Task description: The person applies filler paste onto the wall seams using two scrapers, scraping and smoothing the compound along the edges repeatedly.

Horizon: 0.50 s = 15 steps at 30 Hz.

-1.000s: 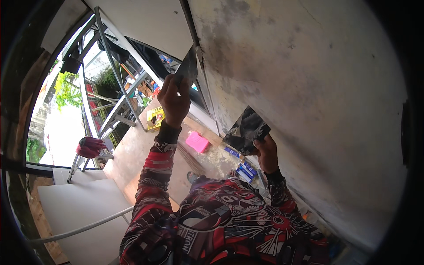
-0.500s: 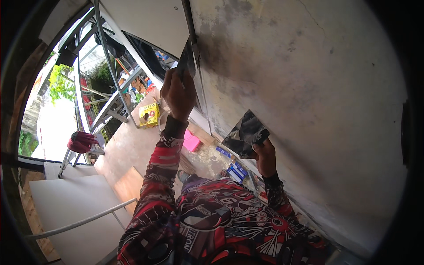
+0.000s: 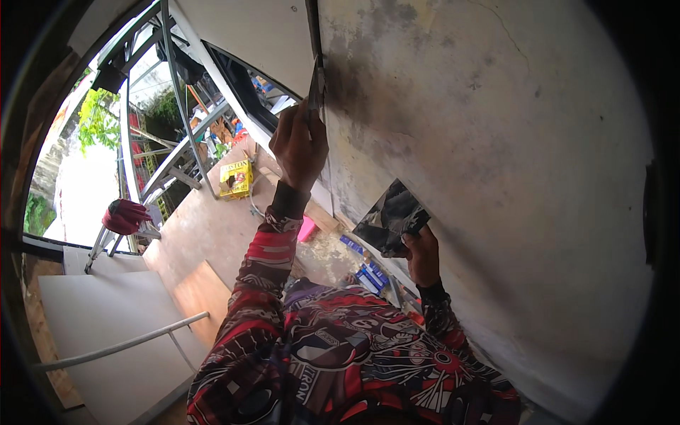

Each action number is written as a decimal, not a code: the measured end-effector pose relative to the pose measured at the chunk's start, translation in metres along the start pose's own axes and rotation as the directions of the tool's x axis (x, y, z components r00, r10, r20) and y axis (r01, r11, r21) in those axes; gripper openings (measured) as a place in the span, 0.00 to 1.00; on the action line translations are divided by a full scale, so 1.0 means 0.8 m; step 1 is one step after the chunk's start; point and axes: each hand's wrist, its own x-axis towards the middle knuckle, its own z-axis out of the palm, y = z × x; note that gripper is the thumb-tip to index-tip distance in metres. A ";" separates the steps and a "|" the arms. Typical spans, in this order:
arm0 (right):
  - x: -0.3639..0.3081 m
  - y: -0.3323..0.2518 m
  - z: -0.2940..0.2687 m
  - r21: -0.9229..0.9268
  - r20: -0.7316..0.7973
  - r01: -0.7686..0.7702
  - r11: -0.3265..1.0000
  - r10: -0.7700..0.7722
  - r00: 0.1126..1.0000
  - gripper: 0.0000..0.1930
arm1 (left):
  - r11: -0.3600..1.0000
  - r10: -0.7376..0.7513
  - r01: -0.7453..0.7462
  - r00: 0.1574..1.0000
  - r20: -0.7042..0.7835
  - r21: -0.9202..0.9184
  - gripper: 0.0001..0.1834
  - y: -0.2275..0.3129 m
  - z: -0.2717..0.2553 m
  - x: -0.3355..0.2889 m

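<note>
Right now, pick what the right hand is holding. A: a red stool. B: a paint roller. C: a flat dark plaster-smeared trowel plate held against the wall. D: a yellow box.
C: the right hand grips a flat dark trowel plate beside the grey stained wall, while the left hand presses a narrow blade higher up at the wall's edge.

Sleeves [image 3: 263,283]: red, black and white, busy printed pattern
Wall [image 3: 496,142]: pale grey plaster, dark smudges
Flat square plate [image 3: 391,218]: black with grey smears
Box on floor [image 3: 236,178]: yellow
Stool seat [image 3: 125,215]: dark red
Floor boards [image 3: 205,227]: reddish brown
</note>
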 end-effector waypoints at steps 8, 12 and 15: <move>0.000 -0.001 -0.001 0.000 -0.012 -0.005 1.000 0.005 1.000 0.25 | 1.000 0.009 -0.008 0.999 -0.038 0.029 0.18 0.006 0.012 0.004; -0.002 0.000 -0.003 0.040 -0.007 -0.026 0.999 0.026 1.000 0.24 | 0.997 0.020 -0.015 0.998 -0.058 0.078 0.26 0.021 0.030 -0.001; -0.003 0.000 -0.002 0.015 -0.008 -0.017 1.000 0.017 1.000 0.24 | 0.996 -0.022 0.021 1.000 0.012 0.090 0.29 0.032 0.039 -0.009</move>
